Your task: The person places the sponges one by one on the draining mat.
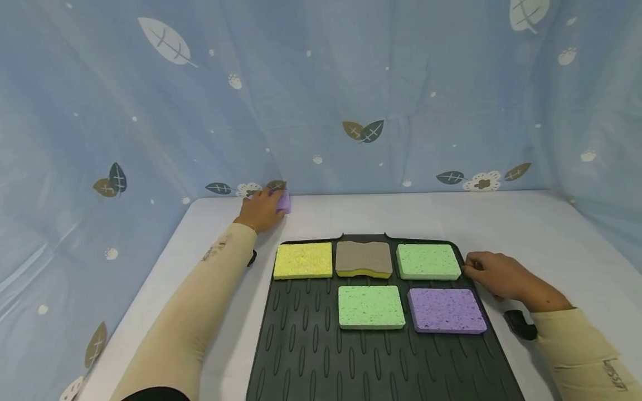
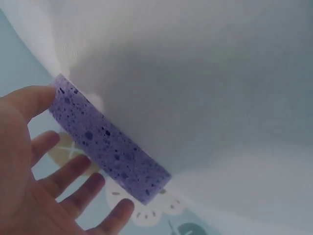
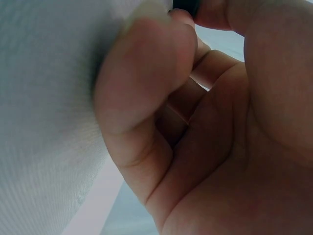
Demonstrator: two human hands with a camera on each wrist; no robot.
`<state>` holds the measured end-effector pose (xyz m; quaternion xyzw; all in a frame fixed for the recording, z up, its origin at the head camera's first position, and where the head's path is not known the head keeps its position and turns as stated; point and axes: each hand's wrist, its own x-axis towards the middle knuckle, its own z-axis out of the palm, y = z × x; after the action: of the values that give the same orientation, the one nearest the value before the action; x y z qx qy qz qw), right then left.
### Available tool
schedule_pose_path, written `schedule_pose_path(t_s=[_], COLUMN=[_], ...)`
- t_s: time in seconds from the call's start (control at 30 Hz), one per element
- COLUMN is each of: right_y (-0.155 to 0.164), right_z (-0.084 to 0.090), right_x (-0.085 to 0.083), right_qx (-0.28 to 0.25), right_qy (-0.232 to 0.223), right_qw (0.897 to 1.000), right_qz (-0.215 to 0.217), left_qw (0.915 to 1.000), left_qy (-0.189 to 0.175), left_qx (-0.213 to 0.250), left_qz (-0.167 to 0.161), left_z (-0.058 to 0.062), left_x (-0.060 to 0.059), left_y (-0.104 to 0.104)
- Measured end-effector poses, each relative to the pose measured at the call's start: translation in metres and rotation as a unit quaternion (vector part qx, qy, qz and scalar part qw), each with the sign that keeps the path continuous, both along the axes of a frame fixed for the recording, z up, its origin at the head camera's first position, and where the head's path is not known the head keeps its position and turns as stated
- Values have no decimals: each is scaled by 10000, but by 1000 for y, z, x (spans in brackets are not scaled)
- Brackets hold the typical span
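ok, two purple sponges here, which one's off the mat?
The purple sponge at the table's far edge, under the left hand; the other purple one lies on the black mat.
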<state>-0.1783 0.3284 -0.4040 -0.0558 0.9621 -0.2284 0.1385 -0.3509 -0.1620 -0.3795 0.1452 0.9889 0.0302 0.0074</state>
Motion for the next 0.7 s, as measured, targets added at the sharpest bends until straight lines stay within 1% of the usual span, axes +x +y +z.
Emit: schedule_pose_path(t_s=[0.27,0.5,0.6,0.7], right_y=[-1,-2,-1,-1], right_z=[-1,-1,-1,-1], right_x=[1,-1,-2,-2], right_qx=[49,58,78,114], right_qy=[-21,5,-11,-12], right_qw=[10000,10000,10000,9999], right_qz=[-20,-9,-17,-17], left_qw=[9998,9993,9985,9977], left_qy=[-137,-366,-540,-675], left_qx=[76,-27,-15,-30], left_qz=[-146,-18,45,69], left_z=[6,13,14,11], left_x=[-3,-6,-11,-18], left_y=[4,3,2,1])
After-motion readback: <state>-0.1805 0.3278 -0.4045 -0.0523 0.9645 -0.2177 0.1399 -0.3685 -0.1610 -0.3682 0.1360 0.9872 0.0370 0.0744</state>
